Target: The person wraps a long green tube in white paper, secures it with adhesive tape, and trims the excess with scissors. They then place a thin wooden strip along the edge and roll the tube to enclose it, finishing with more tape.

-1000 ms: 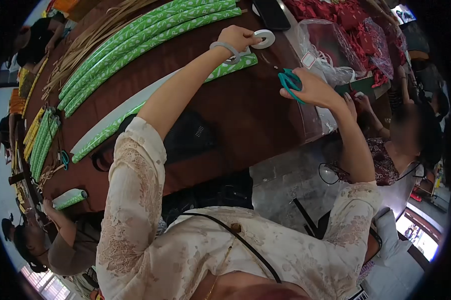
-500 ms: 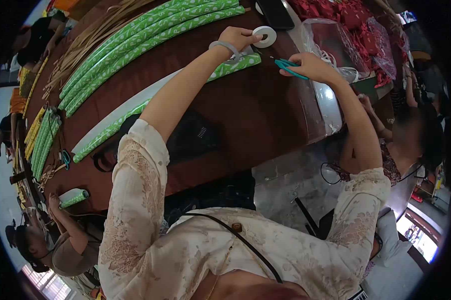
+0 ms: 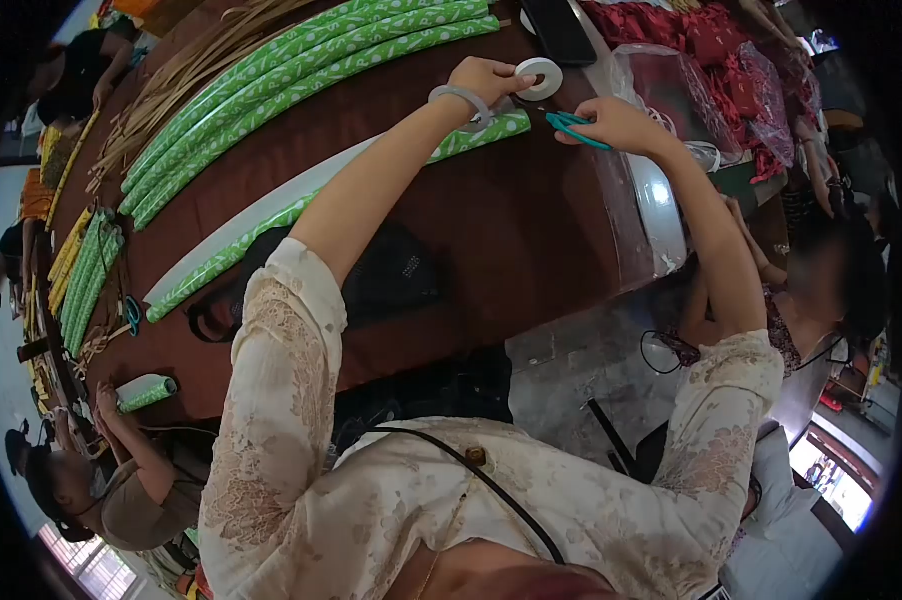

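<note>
My left hand (image 3: 484, 82) pinches the rim of a white tape roll (image 3: 552, 88) between thumb and fingers. In my right hand (image 3: 621, 124) are small teal scissors (image 3: 577, 131), their tips pointing left, just below the tape roll and apart from it. Under my left wrist lies a partly unrolled sheet of green wrapping paper (image 3: 486, 136) with white lettering. Its white back shows along the upper side, and my left forearm hides its middle.
Several green paper rolls (image 3: 301, 95) lie beyond on the brown-covered table (image 3: 511, 230), beside brown strips (image 3: 186, 85). A black phone (image 3: 561, 32), red packets in clear plastic (image 3: 706, 60) and a dark bag (image 3: 371, 262) are nearby. Other people sit at both sides.
My left hand and the tape roll have shifted slightly right. My right hand has come slightly closer to them, and the scissors lie at a flatter angle.
</note>
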Motion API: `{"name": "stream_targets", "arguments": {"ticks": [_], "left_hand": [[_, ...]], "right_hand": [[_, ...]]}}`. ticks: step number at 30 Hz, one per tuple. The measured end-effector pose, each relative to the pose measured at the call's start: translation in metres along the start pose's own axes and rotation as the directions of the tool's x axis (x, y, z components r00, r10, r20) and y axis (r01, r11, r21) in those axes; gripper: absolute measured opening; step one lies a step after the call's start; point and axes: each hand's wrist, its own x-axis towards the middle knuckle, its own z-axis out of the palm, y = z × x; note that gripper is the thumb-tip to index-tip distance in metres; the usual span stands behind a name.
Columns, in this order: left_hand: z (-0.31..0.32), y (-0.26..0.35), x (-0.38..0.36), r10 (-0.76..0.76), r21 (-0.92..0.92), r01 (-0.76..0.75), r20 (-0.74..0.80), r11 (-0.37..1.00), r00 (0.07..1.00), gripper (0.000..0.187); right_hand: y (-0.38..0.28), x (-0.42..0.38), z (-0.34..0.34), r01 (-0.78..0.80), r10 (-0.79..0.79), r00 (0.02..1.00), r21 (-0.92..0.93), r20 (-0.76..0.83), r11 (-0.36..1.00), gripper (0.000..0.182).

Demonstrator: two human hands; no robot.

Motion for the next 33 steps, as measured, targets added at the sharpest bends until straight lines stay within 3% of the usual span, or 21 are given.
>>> {"name": "stream_targets", "arguments": {"ticks": [4,8,10,14,19,29,33], "left_hand": [[0.000,0.000,0.000,0.023,0.080,-0.021,-0.024,0.997,0.999,0.044],[0.000,-0.002,0.001,0.038,0.041,-0.037,-0.024,0.998,0.999,0.045],[0.000,0.001,-0.001,0.025,0.046,-0.024,-0.022,0.999,0.999,0.043],[0.000,0.002,-0.002,0.026,0.049,-0.025,-0.028,0.998,0.999,0.043],[0.001,-0.002,0.001,0.019,0.047,-0.017,-0.033,0.999,0.999,0.036],[0.002,-0.005,0.003,0.037,0.001,-0.037,-0.024,0.999,0.999,0.038],[0.002,-0.006,0.003,0.043,-0.008,-0.043,-0.023,0.999,0.999,0.036]], "right_hand": [[-0.003,0.000,0.002,0.001,-0.001,1.000,0.005,0.008,1.000,0.038],[-0.008,-0.005,0.007,-0.002,0.002,1.000,-0.018,-0.005,1.000,0.040],[-0.007,-0.008,0.014,0.104,-0.079,0.987,0.174,-0.142,0.979,0.048],[-0.012,-0.010,0.012,-0.011,0.013,0.998,0.030,-0.060,0.999,0.043],[-0.001,-0.006,0.024,0.008,0.004,0.998,0.194,-0.064,0.981,0.036],[-0.006,-0.011,0.027,0.024,-0.003,0.995,0.211,-0.098,0.977,0.035],[-0.008,-0.013,0.023,0.077,-0.055,0.990,0.170,-0.127,0.982,0.045]]}}
